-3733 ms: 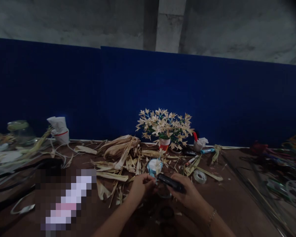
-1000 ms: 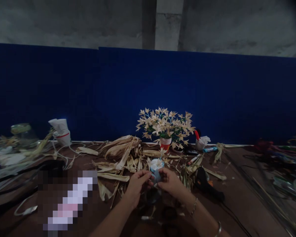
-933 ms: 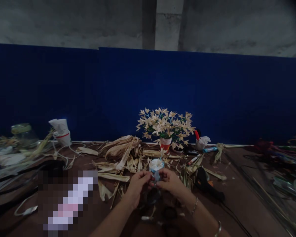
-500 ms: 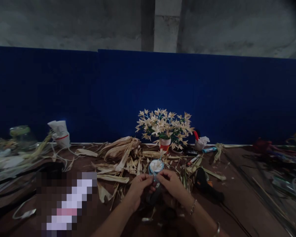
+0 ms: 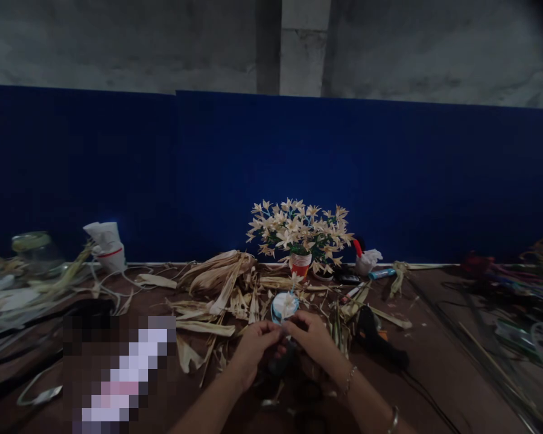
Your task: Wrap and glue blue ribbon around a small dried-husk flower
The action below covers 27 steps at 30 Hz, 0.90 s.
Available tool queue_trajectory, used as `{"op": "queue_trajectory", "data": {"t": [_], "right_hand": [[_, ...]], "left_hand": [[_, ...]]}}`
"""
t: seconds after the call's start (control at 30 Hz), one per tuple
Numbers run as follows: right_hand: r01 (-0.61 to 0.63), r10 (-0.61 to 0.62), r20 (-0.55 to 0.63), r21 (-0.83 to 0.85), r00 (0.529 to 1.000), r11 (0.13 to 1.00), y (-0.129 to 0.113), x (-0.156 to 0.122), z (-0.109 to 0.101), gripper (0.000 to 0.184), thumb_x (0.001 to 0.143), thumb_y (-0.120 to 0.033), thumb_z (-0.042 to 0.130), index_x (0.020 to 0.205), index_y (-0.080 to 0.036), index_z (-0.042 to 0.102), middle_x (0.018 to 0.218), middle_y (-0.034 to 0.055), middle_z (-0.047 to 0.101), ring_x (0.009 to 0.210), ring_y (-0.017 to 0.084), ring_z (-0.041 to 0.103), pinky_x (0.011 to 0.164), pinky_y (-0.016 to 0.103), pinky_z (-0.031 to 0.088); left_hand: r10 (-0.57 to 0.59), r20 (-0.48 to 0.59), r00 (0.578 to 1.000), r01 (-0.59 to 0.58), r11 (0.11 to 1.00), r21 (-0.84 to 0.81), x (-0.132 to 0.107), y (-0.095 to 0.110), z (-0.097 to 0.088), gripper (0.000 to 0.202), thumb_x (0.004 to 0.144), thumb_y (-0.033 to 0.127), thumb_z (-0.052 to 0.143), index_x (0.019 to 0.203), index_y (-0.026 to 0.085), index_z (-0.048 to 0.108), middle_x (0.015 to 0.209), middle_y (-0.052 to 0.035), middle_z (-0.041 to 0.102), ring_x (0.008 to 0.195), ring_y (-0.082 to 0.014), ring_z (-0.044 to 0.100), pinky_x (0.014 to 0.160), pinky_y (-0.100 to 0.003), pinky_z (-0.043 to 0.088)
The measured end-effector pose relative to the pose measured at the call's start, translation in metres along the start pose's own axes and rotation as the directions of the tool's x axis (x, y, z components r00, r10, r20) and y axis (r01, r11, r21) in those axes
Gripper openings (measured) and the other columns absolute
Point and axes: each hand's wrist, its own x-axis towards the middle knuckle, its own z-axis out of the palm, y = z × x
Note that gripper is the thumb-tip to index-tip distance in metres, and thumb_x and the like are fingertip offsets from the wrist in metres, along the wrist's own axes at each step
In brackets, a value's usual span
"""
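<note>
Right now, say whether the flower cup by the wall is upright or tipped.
Upright: the red-and-white cup stands on its base, pale flowers spreading above its rim.

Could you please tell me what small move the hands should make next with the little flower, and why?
Probably press the fingertips together on the stem just under the pale flower: left hand and right hand both pinch there, and the black glue gun lies aside on the table.
</note>
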Motion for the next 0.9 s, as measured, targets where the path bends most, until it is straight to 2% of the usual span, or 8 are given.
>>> {"op": "queue_trajectory", "data": {"t": [0.27,0.63,0.8,0.9], "right_hand": [[-0.020,0.020,-0.011,0.014,1.000,1.000,-0.0038,-0.0002,0.0018,0.019,0.070,-0.030,0.052,0.063,-0.014,0.059,0.058,-0.0016,0.056,0.056,0.011,0.048,0.053,0.020,0.037],[-0.021,0.021,-0.026,0.001,0.999,1.000,-0.0057,-0.0005,0.0022,0.016,0.068,-0.030,0.053,0.064,-0.015,0.056,0.059,-0.0004,0.057,0.060,0.014,0.051,0.056,0.022,0.040],[0.035,-0.039,-0.154,-0.028,0.987,0.999,-0.0047,-0.0014,0.0022,0.018,0.066,-0.027,0.056,0.080,-0.016,0.054,0.077,0.0029,0.057,0.071,0.016,0.054,0.065,0.025,0.043],[0.083,-0.101,-0.236,-0.087,0.967,0.993,-0.0073,-0.0023,0.0018,0.009,0.068,-0.024,0.054,0.073,-0.017,0.054,0.080,0.0036,0.054,0.075,0.016,0.053,0.068,0.026,0.043]], "left_hand": [[0.002,0.004,1.000,-0.002,1.000,-0.013,0.0002,-0.0014,0.0002,0.026,0.056,0.032,0.068,0.064,0.013,0.052,0.056,-0.0003,0.061,0.046,-0.0085,0.053,0.047,-0.019,0.038],[0.085,-0.026,0.996,-0.083,0.994,0.065,0.0025,-0.0041,0.0019,0.025,0.054,0.033,0.067,0.063,0.014,0.054,0.051,0.0019,0.059,0.043,-0.0093,0.051,0.047,-0.021,0.038],[0.076,-0.066,0.995,-0.075,0.997,0.026,0.0027,-0.0030,0.0031,0.025,0.055,0.033,0.067,0.065,0.013,0.054,0.053,0.0010,0.060,0.046,-0.0100,0.053,0.047,-0.021,0.039],[0.070,-0.109,0.992,-0.072,0.997,-0.007,0.0025,-0.0008,0.0028,0.027,0.053,0.033,0.068,0.066,0.014,0.055,0.057,0.0000,0.062,0.048,-0.0104,0.055,0.049,-0.021,0.041]]}}
